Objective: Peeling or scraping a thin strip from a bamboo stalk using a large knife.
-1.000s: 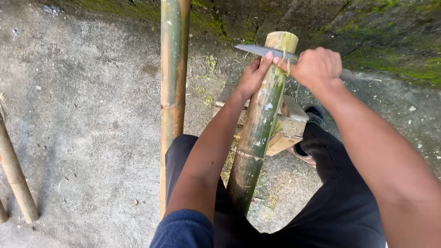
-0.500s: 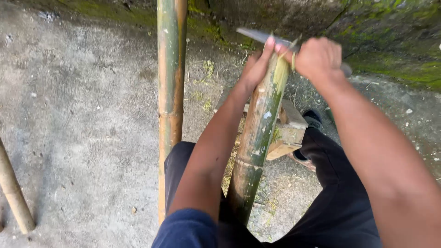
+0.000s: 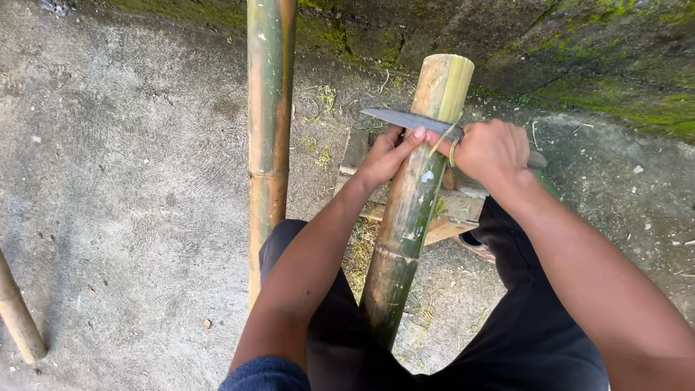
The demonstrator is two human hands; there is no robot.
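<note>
right hand (image 3: pixel 491 150) grips knife (image 3: pixel 405 120) | left hand (image 3: pixel 387 154) steadies bamboo pole (image 3: pixel 413 203)
</note>
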